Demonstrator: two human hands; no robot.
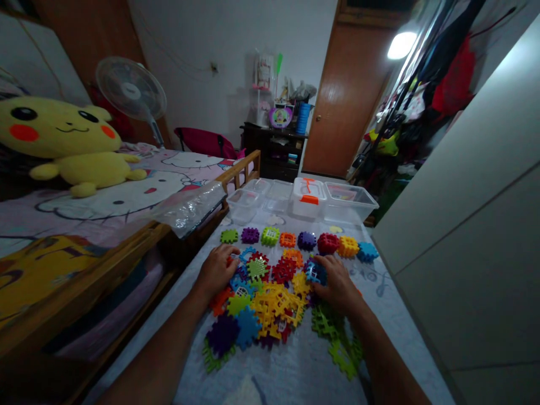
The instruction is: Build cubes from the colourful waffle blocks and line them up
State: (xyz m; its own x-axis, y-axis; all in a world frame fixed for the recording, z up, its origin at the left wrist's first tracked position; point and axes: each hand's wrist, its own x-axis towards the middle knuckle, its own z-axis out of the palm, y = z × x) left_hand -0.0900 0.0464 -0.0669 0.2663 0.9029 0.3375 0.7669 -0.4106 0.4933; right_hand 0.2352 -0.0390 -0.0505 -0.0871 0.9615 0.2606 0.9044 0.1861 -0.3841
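A loose pile of notched, square plastic building blocks (274, 304) in several colours lies between my hands. My left hand (217, 270) rests at the pile's left edge, its fingers slightly curled and apart beside an orange piece that is mostly hidden. On the other side, my right hand (337, 284) has its thumb and fingers around a blue block (315, 272). Under my right forearm are green lattice pieces (324, 322). Beyond the pile runs a row of blocks, among them a lime one (270, 236), a dark red one (328, 243) and a blue one (368, 252).
Clear plastic boxes (350, 205) stand at the far end of the cloth-covered surface (379, 315), one with an orange-latched lid (309, 185). A wooden bed rail (169, 236) borders the left, a pale cabinet (468, 214) the right. A yellow plush toy (88, 169) sits on the bed.
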